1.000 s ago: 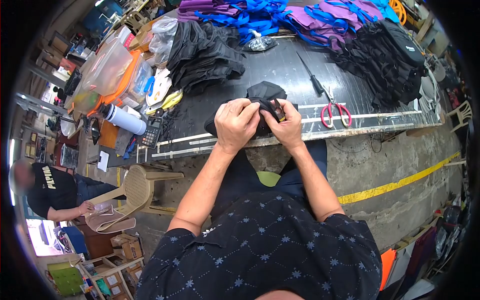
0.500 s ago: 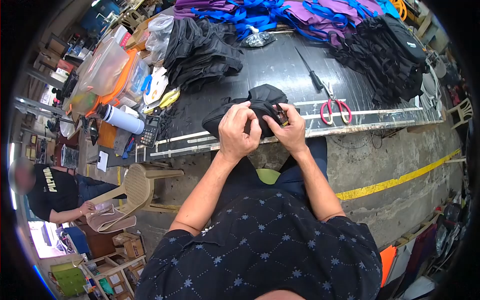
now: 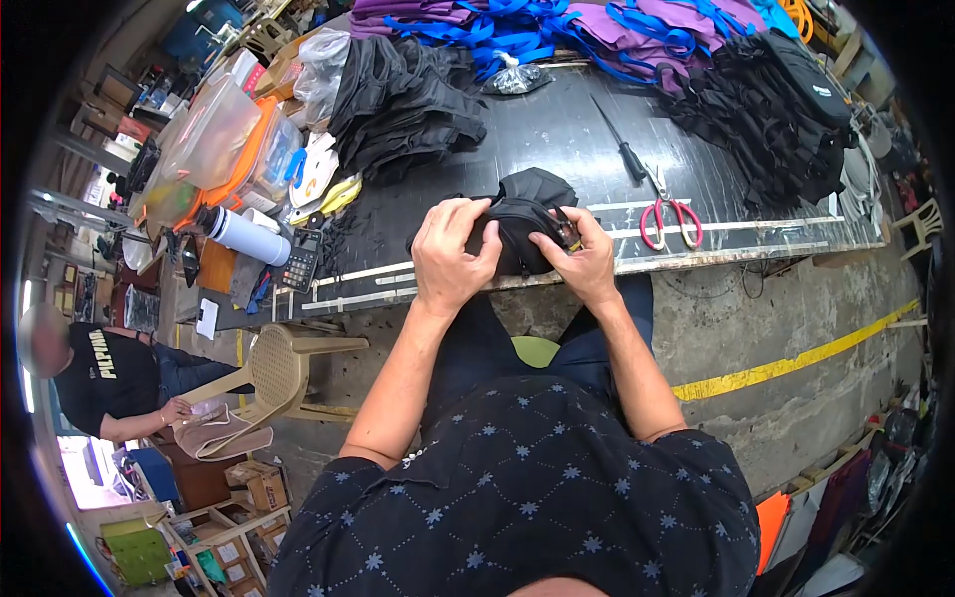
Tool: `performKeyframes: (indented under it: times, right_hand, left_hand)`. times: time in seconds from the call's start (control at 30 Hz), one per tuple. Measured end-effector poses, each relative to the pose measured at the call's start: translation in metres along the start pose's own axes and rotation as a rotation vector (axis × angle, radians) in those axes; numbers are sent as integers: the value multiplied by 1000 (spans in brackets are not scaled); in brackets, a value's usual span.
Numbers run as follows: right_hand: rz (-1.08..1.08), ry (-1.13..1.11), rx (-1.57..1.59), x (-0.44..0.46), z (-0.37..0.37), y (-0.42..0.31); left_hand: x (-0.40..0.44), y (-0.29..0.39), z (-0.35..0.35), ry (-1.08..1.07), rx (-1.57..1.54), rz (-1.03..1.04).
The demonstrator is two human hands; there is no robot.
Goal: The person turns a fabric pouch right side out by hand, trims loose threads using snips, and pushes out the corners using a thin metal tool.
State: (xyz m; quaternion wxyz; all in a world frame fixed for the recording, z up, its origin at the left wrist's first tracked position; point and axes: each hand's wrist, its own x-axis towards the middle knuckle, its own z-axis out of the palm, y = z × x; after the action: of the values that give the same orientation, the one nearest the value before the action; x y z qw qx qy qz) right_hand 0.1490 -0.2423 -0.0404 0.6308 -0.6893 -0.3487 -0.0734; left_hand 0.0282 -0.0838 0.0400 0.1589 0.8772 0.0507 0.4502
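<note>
A black fabric bag [image 3: 521, 235] is held at the table's front edge, its cloth bunched and folded between my hands. My left hand [image 3: 453, 257] grips its left side, thumb and fingers bent around the cloth. On the other side, my right hand [image 3: 581, 261] pinches the bag's right edge between thumb and fingers. A small tool or part with a bit of yellow shows beside my right fingers; its kind is too hidden to name. Scissors with red handles [image 3: 670, 221] lie to the right, and a black-handled pointed tool [image 3: 631, 159] lies beyond them.
Stacked black fabric pieces [image 3: 403, 104] lie back left, more black bags [image 3: 771, 119] back right. Purple cloth with blue straps [image 3: 517, 30] covers the far edge. A bottle [image 3: 249, 239], calculator [image 3: 298, 261] and plastic bins [image 3: 214, 139] stand left. A person [image 3: 109, 383] is near a chair [image 3: 274, 368].
My left hand has shifted slightly left, its thumb and fingers wider apart around the cloth. More of the bag's front shows between the hands. My right hand has moved slightly right.
</note>
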Motion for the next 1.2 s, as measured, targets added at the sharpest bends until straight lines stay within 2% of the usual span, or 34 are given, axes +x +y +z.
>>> performKeyframes:
  times: [0.17, 0.27, 0.3, 0.4, 0.53, 0.67, 0.77, 0.8, 0.87, 0.9, 1.0, 1.1, 1.2]
  right_hand:
    - [2, -17, -35, -2, -2, 0]
    - [12, 26, -17, -4, 1, 1]
    - [35, 19, -24, -6, 1, 2]
    - [74, 5, -41, -10, -2, 3]
    - [48, 12, -21, -14, 1, 3]
    - [69, -1, 12, -14, 0, 2]
    - [257, -97, 155, -9, -10, -10]
    - [323, -50, 157, -5, -11, -14]
    - [383, -173, 57, 12, -22, -20]
    - [361, -235, -8, 20, -22, -17]
    - [317, -339, 126, 36, -2, -19]
    - [223, -168, 270, 53, 27, -17]
    - [178, 5, 317, 63, 46, -9]
  left_hand:
    - [-2, -7, 5, -92, 66, 82]
    - [-6, -4, 12, -56, 9, 53]
    - [-9, 2, 11, -88, -100, -51]
    - [-21, -1, 11, -45, -177, -87]
    - [-10, 8, 0, -5, 41, 20]
    - [-16, -8, 8, -36, 86, 106]
    - [-12, 0, 8, -79, 128, 112]
    - [-13, 2, 8, -88, 138, 113]
    - [-19, 4, 13, -85, 116, 125]
    - [-20, 4, 15, -82, 108, 125]
    - [-9, 1, 19, -60, 133, 129]
    - [19, -11, 21, 5, 206, 138]
    - [24, -12, 21, 59, 95, 92]
